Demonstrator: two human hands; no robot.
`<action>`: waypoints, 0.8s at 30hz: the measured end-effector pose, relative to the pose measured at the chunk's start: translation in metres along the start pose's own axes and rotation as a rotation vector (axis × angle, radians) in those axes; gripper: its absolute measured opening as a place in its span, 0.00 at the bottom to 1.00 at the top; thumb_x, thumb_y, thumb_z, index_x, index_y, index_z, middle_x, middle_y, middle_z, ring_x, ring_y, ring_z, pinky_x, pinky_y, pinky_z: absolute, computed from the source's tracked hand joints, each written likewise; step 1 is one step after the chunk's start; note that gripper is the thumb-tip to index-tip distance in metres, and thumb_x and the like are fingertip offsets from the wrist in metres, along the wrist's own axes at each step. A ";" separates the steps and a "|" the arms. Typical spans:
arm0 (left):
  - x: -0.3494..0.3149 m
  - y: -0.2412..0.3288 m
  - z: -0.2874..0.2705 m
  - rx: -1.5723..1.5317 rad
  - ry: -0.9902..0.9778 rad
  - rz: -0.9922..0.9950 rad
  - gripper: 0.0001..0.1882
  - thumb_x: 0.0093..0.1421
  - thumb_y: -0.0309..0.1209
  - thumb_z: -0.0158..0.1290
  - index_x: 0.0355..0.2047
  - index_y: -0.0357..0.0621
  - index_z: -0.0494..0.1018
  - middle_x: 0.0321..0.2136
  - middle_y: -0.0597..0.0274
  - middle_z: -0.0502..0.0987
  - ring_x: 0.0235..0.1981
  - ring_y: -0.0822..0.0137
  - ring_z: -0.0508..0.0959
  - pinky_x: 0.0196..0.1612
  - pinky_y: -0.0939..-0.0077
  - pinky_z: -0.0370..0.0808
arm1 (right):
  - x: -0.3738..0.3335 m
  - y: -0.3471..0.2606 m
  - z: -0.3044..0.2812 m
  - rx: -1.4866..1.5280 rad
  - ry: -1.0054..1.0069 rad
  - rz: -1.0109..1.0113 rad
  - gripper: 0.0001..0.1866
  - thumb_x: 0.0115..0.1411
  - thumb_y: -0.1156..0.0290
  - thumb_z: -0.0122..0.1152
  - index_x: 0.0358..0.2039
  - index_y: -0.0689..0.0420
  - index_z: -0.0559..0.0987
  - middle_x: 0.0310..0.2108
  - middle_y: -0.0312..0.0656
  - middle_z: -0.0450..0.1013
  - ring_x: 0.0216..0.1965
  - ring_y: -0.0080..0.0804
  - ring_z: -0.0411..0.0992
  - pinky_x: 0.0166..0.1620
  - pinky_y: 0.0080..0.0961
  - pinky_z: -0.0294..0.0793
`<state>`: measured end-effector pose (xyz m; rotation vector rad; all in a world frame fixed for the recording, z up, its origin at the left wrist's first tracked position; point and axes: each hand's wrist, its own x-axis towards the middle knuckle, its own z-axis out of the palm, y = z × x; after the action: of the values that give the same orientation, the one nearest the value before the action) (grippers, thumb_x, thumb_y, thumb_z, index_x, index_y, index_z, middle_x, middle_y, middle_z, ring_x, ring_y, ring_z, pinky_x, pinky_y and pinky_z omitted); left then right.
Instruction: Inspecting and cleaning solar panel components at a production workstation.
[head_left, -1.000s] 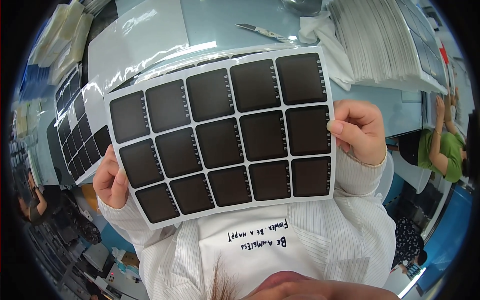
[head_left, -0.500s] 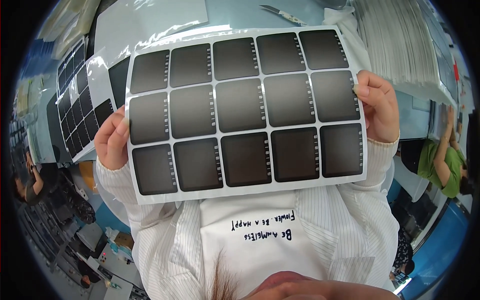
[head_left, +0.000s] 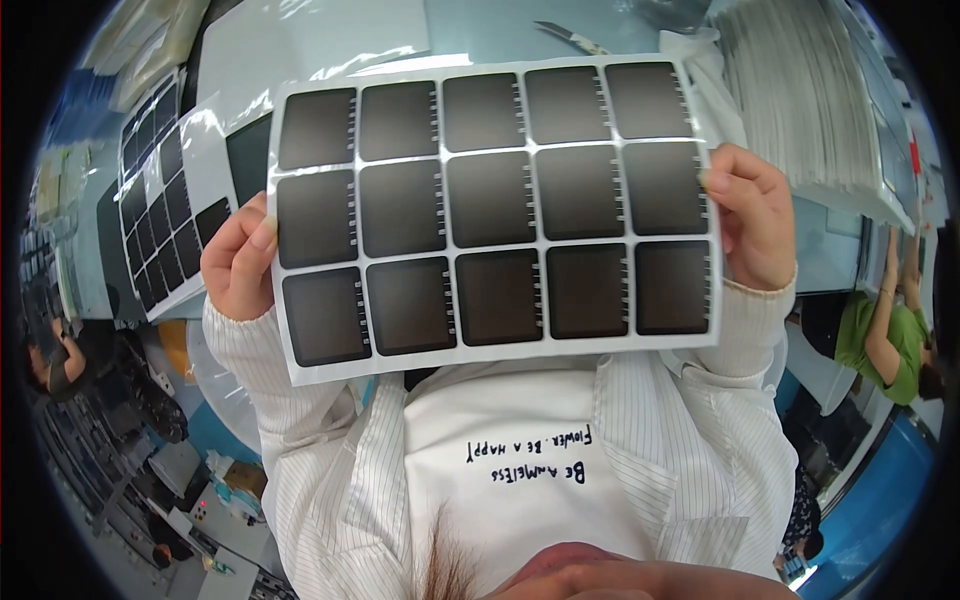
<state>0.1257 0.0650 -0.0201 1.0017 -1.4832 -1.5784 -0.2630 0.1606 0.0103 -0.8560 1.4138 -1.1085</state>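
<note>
Between my two hands a white sheet (head_left: 490,210) printed with rows of dark rounded squares is held up in front of my chest. Each square has a strip of small pale marks along its right side. My left hand (head_left: 242,258) pinches the left edge, thumb on the printed face. At the right edge my right hand (head_left: 750,215) grips the sheet the same way, its fingers curled behind. The sheet is raised above the table and hides the part of it below.
A craft knife (head_left: 570,38) lies on the table beyond the sheet, beside a crumpled white cloth (head_left: 705,85). A tall stack of white sheets (head_left: 800,100) stands at the right. Similar printed sheets (head_left: 160,200) lie at the left. A person in green (head_left: 885,345) is at the far right.
The sheet's left end has shifted right along with my left hand, and its lower edge has risen a little. Both hands keep their hold.
</note>
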 end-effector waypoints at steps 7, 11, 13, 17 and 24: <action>0.009 -0.018 0.003 0.171 0.018 0.171 0.12 0.55 0.26 0.45 0.15 0.41 0.60 0.21 0.64 0.64 0.25 0.72 0.60 0.36 0.77 0.58 | 0.007 0.015 0.008 -0.352 0.028 -0.136 0.05 0.54 0.74 0.57 0.26 0.62 0.76 0.18 0.31 0.69 0.16 0.11 0.60 0.18 0.09 0.53; 0.007 -0.026 -0.001 0.108 0.027 0.151 0.11 0.55 0.27 0.45 0.16 0.40 0.61 0.26 0.59 0.68 0.29 0.70 0.65 0.39 0.76 0.60 | 0.004 0.003 -0.002 -0.584 0.279 -0.248 0.05 0.55 0.74 0.57 0.26 0.63 0.76 0.17 0.32 0.68 0.15 0.11 0.59 0.18 0.10 0.54; 0.007 -0.027 -0.002 0.091 0.028 0.149 0.11 0.55 0.27 0.45 0.16 0.40 0.61 0.30 0.55 0.70 0.32 0.68 0.68 0.41 0.75 0.62 | 0.006 0.003 -0.006 -0.681 0.355 -0.328 0.05 0.54 0.75 0.57 0.27 0.63 0.76 0.17 0.33 0.68 0.15 0.12 0.60 0.18 0.11 0.55; 0.006 -0.027 -0.006 0.082 0.015 0.124 0.11 0.55 0.27 0.44 0.16 0.40 0.61 0.29 0.56 0.70 0.32 0.69 0.68 0.41 0.76 0.62 | 0.020 0.007 -0.009 -1.018 0.502 -0.607 0.04 0.52 0.77 0.58 0.29 0.62 0.75 0.23 0.38 0.70 0.15 0.22 0.64 0.20 0.16 0.62; 0.002 -0.024 -0.008 0.173 -0.026 0.145 0.11 0.56 0.26 0.43 0.17 0.40 0.61 0.28 0.58 0.69 0.30 0.70 0.66 0.39 0.77 0.61 | 0.080 -0.002 -0.018 -1.451 0.631 -0.669 0.08 0.48 0.76 0.57 0.32 0.57 0.76 0.33 0.42 0.71 0.25 0.40 0.71 0.29 0.32 0.70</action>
<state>0.1318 0.0611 -0.0443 0.9494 -1.6937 -1.3838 -0.2929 0.0880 -0.0131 -2.2408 2.6080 -0.6582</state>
